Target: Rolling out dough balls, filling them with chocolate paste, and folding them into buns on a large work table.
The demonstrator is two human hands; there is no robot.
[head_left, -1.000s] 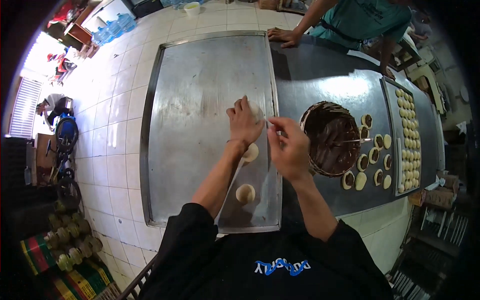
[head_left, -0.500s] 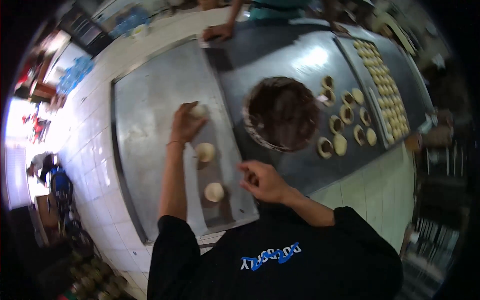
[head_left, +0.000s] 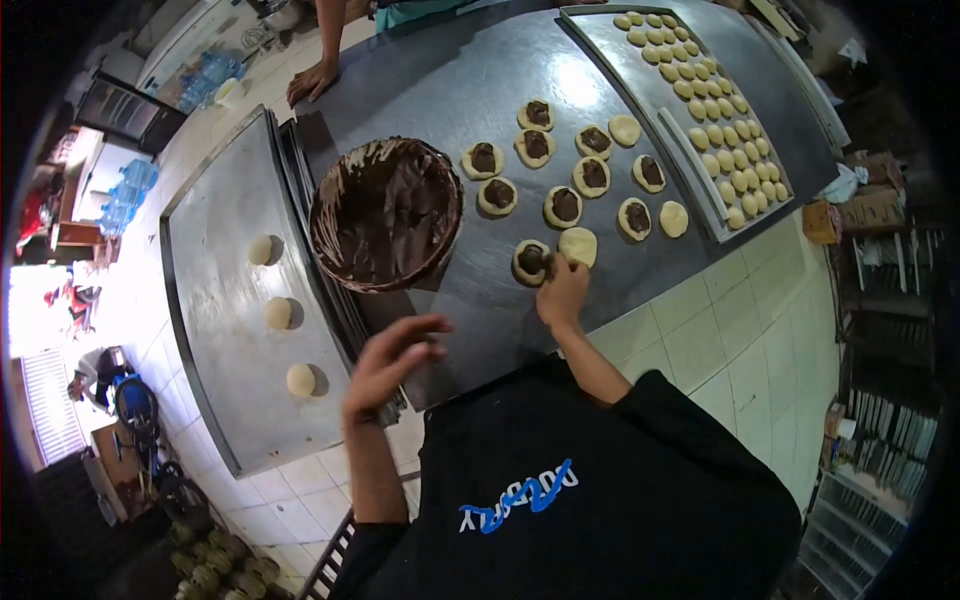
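My right hand [head_left: 563, 293] reaches over the near part of the metal table, fingertips pinched at the meeting edges of two flattened dough rounds. One is a chocolate-topped round [head_left: 530, 262]; the other is a plain dough round [head_left: 578, 247]. Which one the fingers grip is partly hidden. My left hand [head_left: 393, 362] hovers in the air near the front table edge, fingers spread, nothing in it. Beyond it stands a large tub of chocolate filling [head_left: 387, 215], its rim smeared. Several more chocolate-topped rounds [head_left: 590, 177] lie on the table.
Three dough balls [head_left: 278, 313] sit on a metal tray [head_left: 215, 330] at the left. At the far right, another tray [head_left: 668, 130] bears rows of small dough pieces. Across the table another person's hand [head_left: 313, 82] rests near the far left corner.
My left hand has left the dough ball on the tray and come back empty toward the table. My right hand has moved out to the dough rounds. The view has swung right.
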